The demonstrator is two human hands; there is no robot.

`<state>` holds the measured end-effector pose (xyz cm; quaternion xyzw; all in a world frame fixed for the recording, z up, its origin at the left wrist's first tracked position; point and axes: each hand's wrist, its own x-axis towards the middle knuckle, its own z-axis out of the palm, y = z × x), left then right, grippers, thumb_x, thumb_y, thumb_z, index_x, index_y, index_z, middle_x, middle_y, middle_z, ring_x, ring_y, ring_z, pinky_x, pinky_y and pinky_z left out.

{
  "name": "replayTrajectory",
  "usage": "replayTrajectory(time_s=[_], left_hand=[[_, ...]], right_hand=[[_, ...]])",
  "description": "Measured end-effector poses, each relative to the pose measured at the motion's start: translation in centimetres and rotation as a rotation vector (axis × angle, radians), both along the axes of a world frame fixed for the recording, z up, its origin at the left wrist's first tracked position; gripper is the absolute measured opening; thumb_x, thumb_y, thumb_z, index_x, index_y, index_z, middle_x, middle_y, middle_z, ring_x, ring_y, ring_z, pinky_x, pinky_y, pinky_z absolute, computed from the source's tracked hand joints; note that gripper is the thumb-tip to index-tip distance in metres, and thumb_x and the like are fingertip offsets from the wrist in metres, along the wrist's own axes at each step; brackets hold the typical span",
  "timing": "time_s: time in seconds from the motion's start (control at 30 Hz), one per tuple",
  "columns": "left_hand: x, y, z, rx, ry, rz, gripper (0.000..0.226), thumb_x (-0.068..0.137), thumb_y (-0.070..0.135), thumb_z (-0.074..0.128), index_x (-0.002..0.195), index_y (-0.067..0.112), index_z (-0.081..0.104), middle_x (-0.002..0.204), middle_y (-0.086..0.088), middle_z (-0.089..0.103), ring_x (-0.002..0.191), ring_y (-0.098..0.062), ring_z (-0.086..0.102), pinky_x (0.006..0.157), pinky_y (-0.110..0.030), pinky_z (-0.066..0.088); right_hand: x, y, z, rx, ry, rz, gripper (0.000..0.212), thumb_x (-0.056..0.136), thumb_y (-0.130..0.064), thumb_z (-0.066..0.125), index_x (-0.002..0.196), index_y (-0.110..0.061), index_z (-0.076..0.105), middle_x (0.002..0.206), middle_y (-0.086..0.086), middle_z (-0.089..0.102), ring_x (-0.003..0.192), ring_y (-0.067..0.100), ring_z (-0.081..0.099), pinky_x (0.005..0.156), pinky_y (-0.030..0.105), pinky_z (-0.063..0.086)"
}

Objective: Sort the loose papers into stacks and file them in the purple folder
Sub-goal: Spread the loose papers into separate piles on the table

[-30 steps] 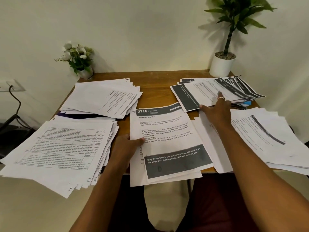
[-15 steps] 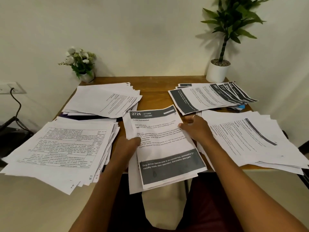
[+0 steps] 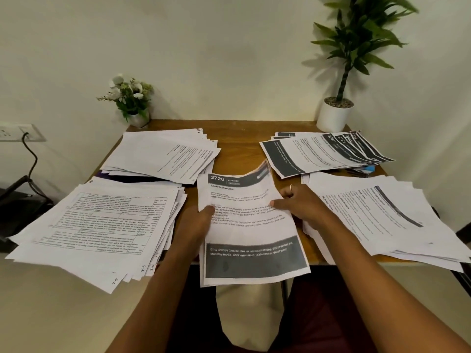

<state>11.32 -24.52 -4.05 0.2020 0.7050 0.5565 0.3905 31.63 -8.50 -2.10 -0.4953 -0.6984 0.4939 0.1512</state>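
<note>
The right hand (image 3: 303, 205) has left the banded stack (image 3: 318, 154) at 1 o'clock and joined the left hand (image 3: 196, 225) on the sheaf (image 3: 252, 225) at 6 o'clock. Both sets of fingers now pinch its side edges, and its top corner curls up. Another sheet looks about to be dealt. The folder (image 3: 127, 178) shows only as a purple sliver under papers at 10 o'clock, so filing seems some way off.
</note>
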Motion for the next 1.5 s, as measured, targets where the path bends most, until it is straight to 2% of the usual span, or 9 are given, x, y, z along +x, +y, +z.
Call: replayTrajectory(time_s=[0.13,0.23,0.4,0.5,0.6,0.87,0.97,1.17,1.5], left_hand=[[-0.1,0.2,-0.1,-0.068,0.069,-0.004,0.015,0.106,0.028,0.048,0.098,0.029,0.061,0.092,0.007,0.071,0.08,-0.018,0.07,0.059,-0.029,0.049],[0.0,0.3,-0.1,-0.068,0.128,-0.017,0.019,0.105,0.024,0.05,0.092,0.029,0.061,0.085,0.009,0.071,0.074,-0.017,0.07,0.055,-0.028,0.05],[0.0,0.4,-0.9,-0.075,0.171,-0.02,0.015,0.102,0.024,0.053,0.095,0.028,0.066,0.093,0.009,0.074,0.084,-0.02,0.073,0.071,-0.04,0.061],[0.1,0.4,-1.0,-0.064,0.199,-0.032,0.016,0.102,0.022,0.052,0.105,0.026,0.067,0.099,0.01,0.073,0.087,-0.02,0.073,0.07,-0.038,0.06],[0.0,0.4,-1.0,-0.063,0.204,-0.03,0.019,0.101,0.022,0.051,0.11,0.025,0.068,0.101,0.009,0.074,0.088,-0.019,0.073,0.068,-0.036,0.06],[-0.2,0.4,-1.0,-0.069,0.216,-0.038,0.016,0.101,0.022,0.052,0.103,0.031,0.065,0.102,0.01,0.073,0.089,-0.019,0.072,0.075,-0.043,0.062],[-0.2,0.5,-1.1,-0.076,0.21,-0.035,0.02,0.101,0.023,0.052,0.116,0.027,0.065,0.105,0.008,0.072,0.09,-0.02,0.072,0.075,-0.042,0.062],[-0.3,0.6,-1.5,-0.078,0.232,-0.029,0.017,0.102,0.024,0.052,0.115,0.026,0.063,0.107,0.007,0.071,0.09,-0.019,0.071,0.069,-0.037,0.06],[0.0,0.4,-0.9,-0.034,0.088,0.024,0.016,0.106,0.021,0.049,0.098,0.025,0.062,0.1,0.005,0.07,0.087,-0.017,0.067,0.064,-0.03,0.05]], right_hand=[[1.6,1.7,0.3,-0.033,0.172,-0.114,0.014,0.091,-0.025,0.074,0.104,-0.019,0.073,0.098,-0.002,0.079,0.09,0.021,0.076,0.091,0.045,0.059],[3.0,3.4,0.5,-0.067,0.371,-0.294,0.014,0.094,-0.022,0.069,0.107,-0.017,0.072,0.103,0.002,0.078,0.095,0.025,0.075,0.096,0.05,0.056],[5.1,5.5,0.3,-0.117,0.561,-0.605,0.01,0.096,-0.021,0.066,0.106,-0.022,0.067,0.102,0.002,0.077,0.086,0.019,0.075,0.078,0.038,0.061],[5.8,5.9,-0.1,-0.084,0.558,-0.698,0.005,0.096,-0.019,0.065,0.101,-0.019,0.064,0.089,0.006,0.071,0.05,0.008,0.058,0.045,0.022,0.043],[5.7,6.2,-0.2,-0.082,0.586,-0.752,0.009,0.098,-0.016,0.064,0.106,-0.014,0.061,0.084,0.005,0.068,0.046,0.007,0.055,0.043,0.021,0.04],[4.5,6.8,0.5,-0.114,0.684,-0.765,0.015,0.098,-0.014,0.066,0.113,-0.015,0.063,0.072,0.001,0.075,0.058,0.011,0.07,0.048,0.021,0.053],[4.3,6.8,0.4,-0.142,0.694,-0.692,0.021,0.097,-0.012,0.067,0.118,-0.011,0.068,0.088,0.007,0.079,0.078,0.018,0.076,0.066,0.029,0.061],[4.0,5.8,0.4,-0.181,0.733,-0.733,0.025,0.097,-0.009,0.065,0.121,-0.011,0.066,0.093,0.006,0.079,0.084,0.025,0.077,0.07,0.034,0.064],[2.9,0.0,-0.7,-0.013,0.349,-0.444,0.015,0.098,-0.034,0.065,0.108,-0.024,0.072,0.088,-0.003,0.077,0.082,0.017,0.072,0.065,0.025,0.059]])
